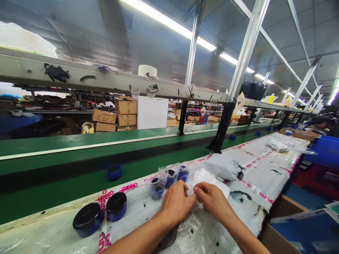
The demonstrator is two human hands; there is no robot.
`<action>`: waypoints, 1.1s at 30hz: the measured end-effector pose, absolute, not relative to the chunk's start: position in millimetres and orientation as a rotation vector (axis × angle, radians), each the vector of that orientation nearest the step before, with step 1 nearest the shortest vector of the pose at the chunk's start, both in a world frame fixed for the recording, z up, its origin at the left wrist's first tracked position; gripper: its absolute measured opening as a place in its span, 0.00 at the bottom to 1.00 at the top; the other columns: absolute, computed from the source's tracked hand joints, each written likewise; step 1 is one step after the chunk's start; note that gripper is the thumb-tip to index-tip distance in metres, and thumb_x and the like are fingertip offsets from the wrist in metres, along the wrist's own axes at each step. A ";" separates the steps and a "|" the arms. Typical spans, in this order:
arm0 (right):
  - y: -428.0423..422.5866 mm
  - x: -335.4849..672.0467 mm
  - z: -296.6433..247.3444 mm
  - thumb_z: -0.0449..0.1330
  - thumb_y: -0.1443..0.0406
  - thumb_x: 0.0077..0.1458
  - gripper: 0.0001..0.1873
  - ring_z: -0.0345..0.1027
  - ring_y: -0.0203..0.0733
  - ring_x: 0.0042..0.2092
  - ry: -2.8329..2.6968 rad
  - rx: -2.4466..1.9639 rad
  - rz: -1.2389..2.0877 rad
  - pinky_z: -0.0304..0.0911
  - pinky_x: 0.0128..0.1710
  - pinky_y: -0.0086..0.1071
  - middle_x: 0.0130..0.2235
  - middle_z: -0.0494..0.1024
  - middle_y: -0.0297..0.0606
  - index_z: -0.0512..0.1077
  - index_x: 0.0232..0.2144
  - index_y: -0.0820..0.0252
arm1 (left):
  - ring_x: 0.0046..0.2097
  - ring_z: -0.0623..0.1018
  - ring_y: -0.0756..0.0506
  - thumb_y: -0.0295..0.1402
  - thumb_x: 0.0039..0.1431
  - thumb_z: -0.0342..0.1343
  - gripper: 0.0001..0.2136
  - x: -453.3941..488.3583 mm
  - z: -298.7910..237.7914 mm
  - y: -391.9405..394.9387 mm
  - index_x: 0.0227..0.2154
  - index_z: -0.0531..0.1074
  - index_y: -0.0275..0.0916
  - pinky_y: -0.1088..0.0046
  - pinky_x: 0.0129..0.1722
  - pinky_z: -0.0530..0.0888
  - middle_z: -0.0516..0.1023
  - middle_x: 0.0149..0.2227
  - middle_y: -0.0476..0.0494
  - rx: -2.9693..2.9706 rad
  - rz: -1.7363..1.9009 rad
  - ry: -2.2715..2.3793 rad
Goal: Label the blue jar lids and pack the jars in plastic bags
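My left hand (178,200) and my right hand (212,200) are close together over the bench, fingers closed in a pinch. Between them is a thin, translucent plastic bag (191,182), partly hidden by the fingers. White plastic bags (209,179) lie just beyond my hands. Left of them, several round blue and black units, one of them a wrapped unit (156,187), sit in clear plastic. Farther left on the bench stand two unwrapped round units with black tops, a large one (87,218) and a smaller one (116,206).
A green conveyor belt (66,187) runs behind the bench, carrying a blue round unit (114,172). A metal post with a black-wrapped foot (224,127) rises at the bench edge. Blue bins (324,150) and a cardboard box (280,225) stand to the right.
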State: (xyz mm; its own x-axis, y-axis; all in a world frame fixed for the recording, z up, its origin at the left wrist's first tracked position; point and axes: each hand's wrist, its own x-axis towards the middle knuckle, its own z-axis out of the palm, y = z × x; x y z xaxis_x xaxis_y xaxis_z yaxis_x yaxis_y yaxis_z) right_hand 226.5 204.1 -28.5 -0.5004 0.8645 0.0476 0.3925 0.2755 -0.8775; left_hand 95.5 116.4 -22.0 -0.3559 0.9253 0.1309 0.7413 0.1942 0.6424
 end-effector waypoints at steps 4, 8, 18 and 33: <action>207.5 227.6 -34.6 0.58 0.52 0.48 0.16 0.69 0.42 0.29 -1.856 -1.151 1.360 0.60 0.23 0.30 0.26 0.75 0.36 0.73 0.27 0.59 | 0.45 0.78 0.40 0.40 0.59 0.56 0.18 98.3 -19.1 116.6 0.50 0.68 0.40 0.66 0.42 0.71 0.76 0.49 0.42 1.690 0.918 2.220; 205.5 229.9 -32.2 0.61 0.52 0.46 0.16 0.68 0.38 0.29 -1.691 -1.153 1.429 0.64 0.26 0.29 0.31 0.77 0.37 0.73 0.28 0.60 | 0.48 0.77 0.40 0.37 0.63 0.52 0.13 96.5 -21.3 117.6 0.48 0.72 0.42 0.64 0.46 0.72 0.72 0.52 0.42 1.859 0.788 2.171; 202.6 256.9 -1.8 0.71 0.63 0.41 0.10 0.70 0.35 0.32 -0.882 -0.575 1.745 0.70 0.28 0.26 0.31 0.77 0.31 0.75 0.28 0.58 | 0.52 0.75 0.28 0.55 0.51 0.60 0.29 93.3 -24.2 125.9 0.46 0.75 0.35 0.49 0.50 0.73 0.73 0.51 0.31 1.973 0.594 2.106; 153.3 216.0 18.7 0.77 0.60 0.38 0.19 0.64 0.32 0.26 -1.253 -0.581 1.852 0.62 0.23 0.26 0.28 0.74 0.29 0.73 0.29 0.59 | 0.35 0.76 0.46 0.38 0.63 0.52 0.08 74.3 40.5 48.9 0.41 0.72 0.43 0.71 0.36 0.70 0.79 0.37 0.48 1.673 1.255 2.060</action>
State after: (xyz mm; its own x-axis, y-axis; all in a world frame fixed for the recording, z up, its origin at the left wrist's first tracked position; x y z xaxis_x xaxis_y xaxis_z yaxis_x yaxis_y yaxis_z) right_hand 216.0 153.3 18.7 -0.5684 0.8203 0.0634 -0.3639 -0.1815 -0.9136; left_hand 74.3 48.9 40.5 -0.3363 0.8788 0.3386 0.7038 -0.0043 0.7104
